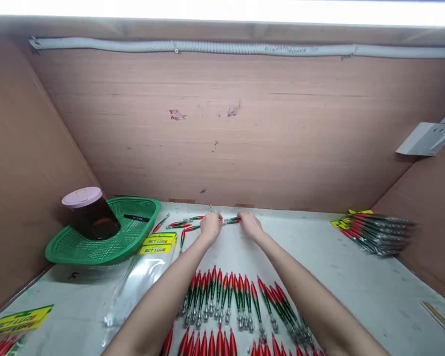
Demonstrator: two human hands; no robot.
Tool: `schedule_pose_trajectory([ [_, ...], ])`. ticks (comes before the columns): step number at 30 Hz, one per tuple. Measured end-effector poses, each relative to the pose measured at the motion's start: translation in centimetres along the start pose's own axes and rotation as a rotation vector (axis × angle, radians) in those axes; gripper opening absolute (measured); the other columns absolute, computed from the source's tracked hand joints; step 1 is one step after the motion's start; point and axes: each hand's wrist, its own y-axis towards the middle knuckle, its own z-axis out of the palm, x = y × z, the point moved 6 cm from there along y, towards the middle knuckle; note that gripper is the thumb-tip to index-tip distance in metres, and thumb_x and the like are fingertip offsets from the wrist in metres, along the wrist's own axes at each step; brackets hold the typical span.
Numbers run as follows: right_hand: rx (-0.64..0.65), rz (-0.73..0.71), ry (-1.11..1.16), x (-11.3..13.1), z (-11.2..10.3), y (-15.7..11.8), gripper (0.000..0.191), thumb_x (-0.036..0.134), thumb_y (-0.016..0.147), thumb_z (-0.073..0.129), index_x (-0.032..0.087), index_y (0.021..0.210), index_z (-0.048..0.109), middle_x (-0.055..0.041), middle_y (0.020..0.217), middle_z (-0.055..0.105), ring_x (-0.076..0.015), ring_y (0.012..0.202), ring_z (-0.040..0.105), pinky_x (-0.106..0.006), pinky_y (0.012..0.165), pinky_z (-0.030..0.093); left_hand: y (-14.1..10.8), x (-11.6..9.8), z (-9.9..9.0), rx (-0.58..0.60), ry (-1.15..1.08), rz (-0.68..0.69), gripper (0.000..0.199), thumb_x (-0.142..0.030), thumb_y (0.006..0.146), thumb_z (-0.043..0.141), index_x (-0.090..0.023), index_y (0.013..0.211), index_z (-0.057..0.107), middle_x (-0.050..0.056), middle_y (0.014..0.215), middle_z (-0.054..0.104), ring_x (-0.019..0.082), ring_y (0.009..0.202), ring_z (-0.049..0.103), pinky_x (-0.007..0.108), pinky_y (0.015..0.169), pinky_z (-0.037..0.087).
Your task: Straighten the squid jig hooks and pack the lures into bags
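Both my hands are near the back of the table, with a red-and-green squid-jig fishing lure (231, 220) stretched between them. My right hand (249, 225) is closed on its right end. My left hand (211, 226) is closed at the other side, with a bit of red showing at its fingertips; its fingers partly hide what they grip. Several loose lures (180, 225) lie just left of my left hand. Below my hands, many lures (222, 291) lie side by side, red ends away from me and hooks toward me. A further row of red lures (211, 343) is cut off by the frame.
At left, a green basket (154, 210) holds a lidded dark cup (96, 220) and a black pen (136, 217). Clear bags with yellow headers (157, 245) lie beside it. Packaged lures (378, 232) are piled at right; another yellow-headed pack (20, 319) lies front left. Wooden walls (226, 133) enclose the table.
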Motion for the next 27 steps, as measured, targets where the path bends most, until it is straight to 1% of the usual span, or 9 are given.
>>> schedule_pose_trajectory([
  [3,-0.004,-0.08,-0.061,-0.7,1.1,1.6,0.028,0.033,0.094,0.057,0.019,0.119,0.059,-0.0081,0.122,0.06,-0.0205,0.102,0.062,-0.042,0.086,0.053,1.7,-0.7,1.0,0.032,0.062,-0.051,0.034,-0.034,0.09,0.059,-0.018,0.12,0.057,0.009,0.121,0.061,0.022,0.102,0.062,0.043,0.085,0.054],
  [6,0.024,-0.174,-0.103,-1.5,1.9,1.1,0.027,0.033,0.094,0.057,0.019,0.118,0.059,-0.0078,0.121,0.061,-0.0201,0.101,0.062,-0.041,0.085,0.054,2.5,-1.0,1.5,0.065,0.091,-0.025,0.034,-0.034,0.09,0.059,-0.018,0.121,0.057,0.009,0.122,0.06,0.023,0.103,0.062,0.044,0.085,0.053],
  [9,0.052,-0.254,-0.132,-2.1,2.0,-0.7,0.027,0.032,0.094,0.058,0.018,0.117,0.06,-0.0077,0.12,0.061,-0.0204,0.101,0.062,-0.041,0.085,0.054,2.8,-2.2,2.2,0.128,0.074,0.091,0.032,-0.034,0.091,0.057,-0.02,0.12,0.058,0.009,0.124,0.059,0.022,0.104,0.061,0.044,0.087,0.053],
  [12,0.06,-0.301,-0.15,-2.5,1.8,-3.2,0.026,0.032,0.094,0.058,0.019,0.116,0.06,-0.0078,0.122,0.06,-0.0207,0.103,0.062,-0.042,0.087,0.053,2.4,-4.1,3.7,0.238,0.044,0.192,0.031,-0.034,0.092,0.057,-0.019,0.119,0.059,0.009,0.124,0.06,0.022,0.104,0.061,0.044,0.087,0.053],
  [16,0.064,-0.31,-0.145,-2.9,1.7,-6.2,0.025,0.031,0.094,0.058,0.019,0.116,0.061,-0.008,0.124,0.059,-0.0215,0.106,0.06,-0.043,0.089,0.051,1.4,-7.2,6.1,0.391,0.0,0.225,0.032,-0.034,0.091,0.058,-0.019,0.119,0.058,0.009,0.122,0.06,0.022,0.103,0.061,0.043,0.086,0.053],
  [18,0.073,-0.313,-0.119,-3.1,1.6,-7.2,0.025,0.031,0.094,0.058,0.019,0.115,0.061,-0.0081,0.124,0.059,-0.0219,0.107,0.06,-0.044,0.09,0.051,0.8,-8.4,6.7,0.439,-0.049,0.208,0.033,-0.034,0.09,0.059,-0.019,0.12,0.058,0.009,0.122,0.06,0.023,0.103,0.061,0.043,0.086,0.053],
  [22,0.082,-0.316,0.006,-3.7,0.4,-9.1,0.021,0.033,0.093,0.059,0.017,0.107,0.063,-0.0063,0.113,0.063,-0.0197,0.099,0.062,-0.042,0.087,0.051,-0.5,-8.7,5.4,0.462,-0.242,0.161,0.032,-0.034,0.091,0.058,-0.02,0.12,0.058,0.009,0.123,0.06,0.023,0.104,0.061,0.043,0.086,0.053],
  [25,0.048,-0.299,0.191,-4.1,-1.6,-11.9,0.017,0.032,0.093,0.058,0.016,0.094,0.062,-0.0036,0.094,0.065,-0.0165,0.085,0.062,-0.036,0.078,0.052,-2.8,-7.4,2.9,0.464,-0.479,0.151,0.032,-0.034,0.091,0.058,-0.018,0.118,0.059,0.008,0.12,0.061,0.022,0.101,0.062,0.043,0.084,0.054],
  [27,0.016,-0.276,0.351,-4.1,-3.2,-14.5,0.017,0.032,0.093,0.053,0.017,0.087,0.059,-0.0032,0.085,0.062,-0.0148,0.076,0.059,-0.032,0.071,0.05,-5.2,-6.2,1.0,0.474,-0.669,0.156,0.028,-0.032,0.09,0.06,-0.015,0.111,0.061,0.008,0.112,0.064,0.02,0.095,0.063,0.04,0.081,0.054],
])
